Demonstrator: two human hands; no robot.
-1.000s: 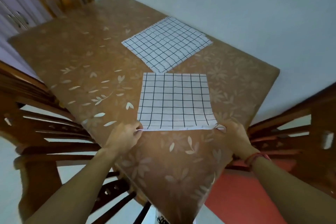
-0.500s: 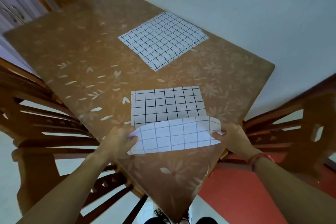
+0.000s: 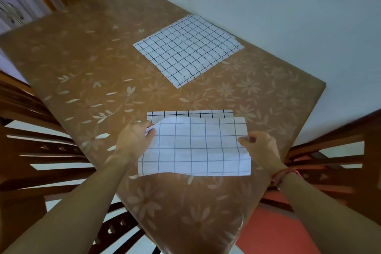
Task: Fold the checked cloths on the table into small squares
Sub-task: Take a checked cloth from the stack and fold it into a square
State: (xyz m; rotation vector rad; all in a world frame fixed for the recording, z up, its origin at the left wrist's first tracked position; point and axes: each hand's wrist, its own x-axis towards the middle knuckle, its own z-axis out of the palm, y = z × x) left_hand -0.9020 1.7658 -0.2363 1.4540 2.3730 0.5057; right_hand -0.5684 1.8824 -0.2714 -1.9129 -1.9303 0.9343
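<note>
No readable text, labels or numbers anywhere.

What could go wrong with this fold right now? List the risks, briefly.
1. The lifted flap of the near cloth looks skewed: the corner pinched by the right hand overhangs the bottom layer's right end, so the edges may land misaligned.
2. The left hand bunches its corner, which could press in a wrinkle.
3. Nothing pins the bottom layer to the table, so it may slide.
</note>
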